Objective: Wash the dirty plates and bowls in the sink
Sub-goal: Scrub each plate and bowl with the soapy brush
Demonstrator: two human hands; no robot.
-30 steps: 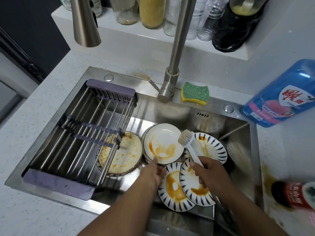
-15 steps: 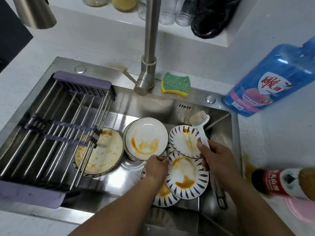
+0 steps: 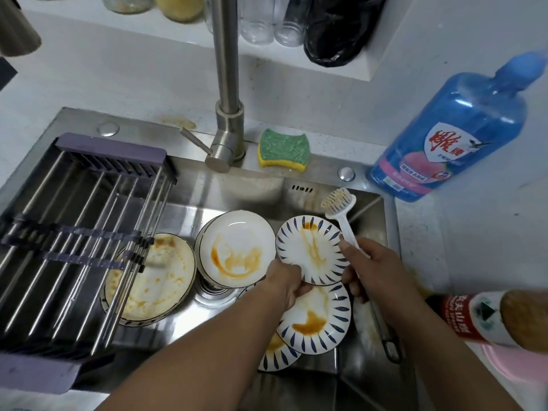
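Our left hand [image 3: 286, 284] pinches the striped plate [image 3: 311, 249] at its near rim. Our right hand [image 3: 376, 268] grips the brush [image 3: 345, 226], bristles just far-right of it.

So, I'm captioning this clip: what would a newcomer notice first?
Sauce-smeared plates crowd the sink; the left hand grips one blue-striped plate by its near rim. Just right of it, the right hand holds a white brush. A big blue detergent bottle stands on the counter at right.
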